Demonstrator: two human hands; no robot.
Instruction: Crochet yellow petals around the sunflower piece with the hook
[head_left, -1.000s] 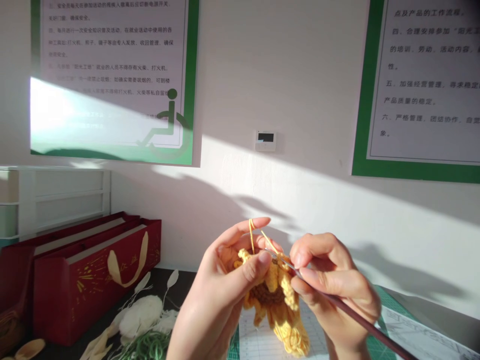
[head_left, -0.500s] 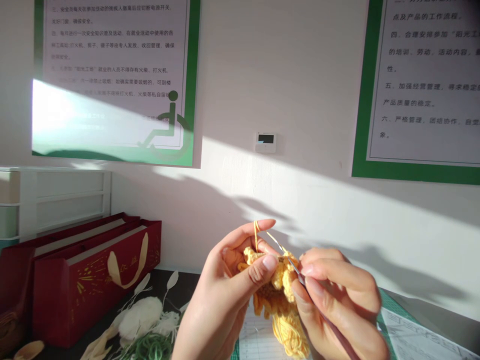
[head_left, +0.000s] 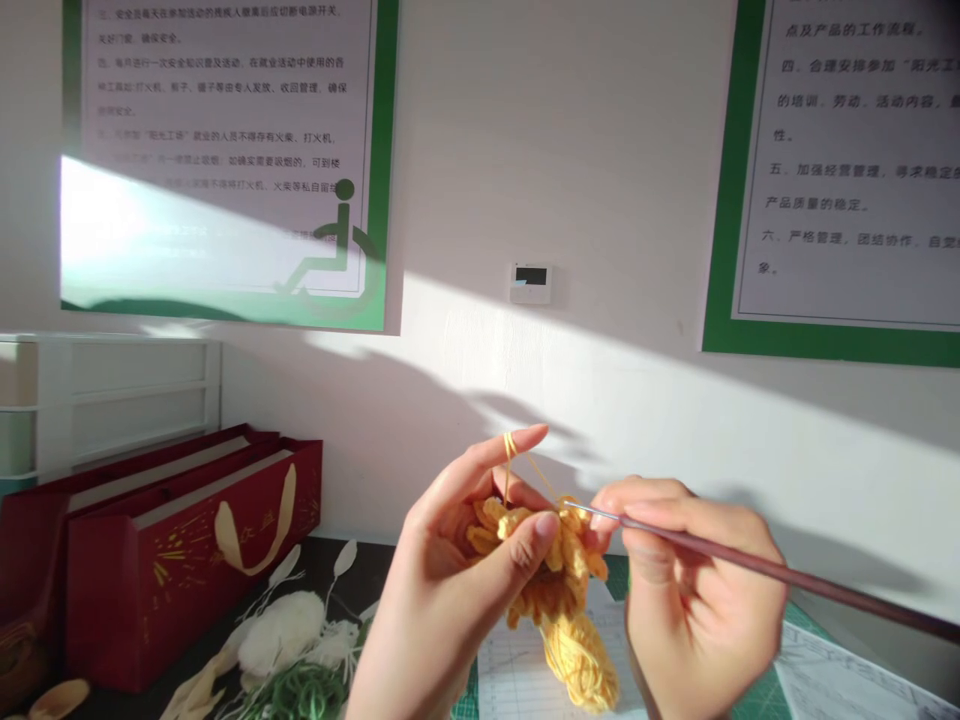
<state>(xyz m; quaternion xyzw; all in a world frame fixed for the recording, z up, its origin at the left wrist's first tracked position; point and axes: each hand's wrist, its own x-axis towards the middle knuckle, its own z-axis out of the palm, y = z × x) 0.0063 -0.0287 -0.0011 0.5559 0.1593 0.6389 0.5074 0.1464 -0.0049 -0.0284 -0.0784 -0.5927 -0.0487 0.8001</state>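
Note:
My left hand (head_left: 457, 560) pinches a yellow crocheted piece (head_left: 566, 565) with ruffled, petal-like edges between thumb and fingers. Its raised index finger carries a loop of yellow yarn (head_left: 509, 445), which runs down to the piece. In my right hand (head_left: 697, 590) is a crochet hook (head_left: 750, 560) with a brown handle and a thin metal tip. The hook lies nearly level, its tip at the upper right edge of the crocheted piece. Below the piece, a ball of yellow yarn (head_left: 581, 660) rests on printed paper (head_left: 517, 670).
At the left stand red gift bags (head_left: 210, 540) and a white drawer unit (head_left: 139, 390). White yarn (head_left: 281, 635) and green yarn (head_left: 300, 690) lie on the dark table (head_left: 375, 560). A green cutting mat (head_left: 757, 690) lies under the papers. Posters and a thermostat (head_left: 531, 284) are on the wall.
My right hand has turned, swinging the hook's handle from pointing down to nearly level toward the right. The crocheted piece has shifted slightly in my left hand.

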